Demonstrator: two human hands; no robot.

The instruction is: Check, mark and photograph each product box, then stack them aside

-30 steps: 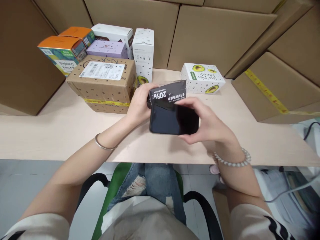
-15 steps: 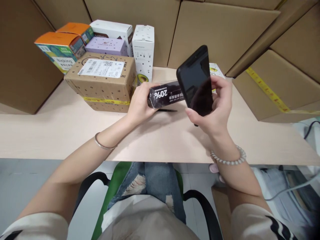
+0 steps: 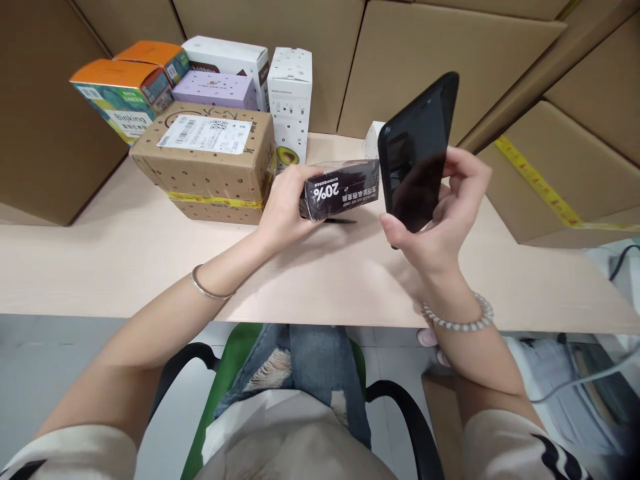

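Observation:
My left hand (image 3: 285, 203) grips a small black box (image 3: 343, 189) with white "20%" print, holding it just above the light wooden table (image 3: 125, 253). My right hand (image 3: 445, 213) holds a black phone (image 3: 417, 150) upright, screen dark, just right of the black box. The phone hides most of a white avocado-print box (image 3: 373, 139) behind it.
At the back left stand a brown shipping carton with a label and yellow tape (image 3: 210, 160), two orange-topped boxes (image 3: 123, 93), a lilac box (image 3: 215, 90) and a tall white box (image 3: 290, 103). Large cardboard cartons (image 3: 425, 53) wall the table's back and sides. Cables (image 3: 590, 373) hang at right.
My right hand lifted the phone from lying flat over the black box to standing upright, then moved it right and higher. The left hand kept the black box almost still.

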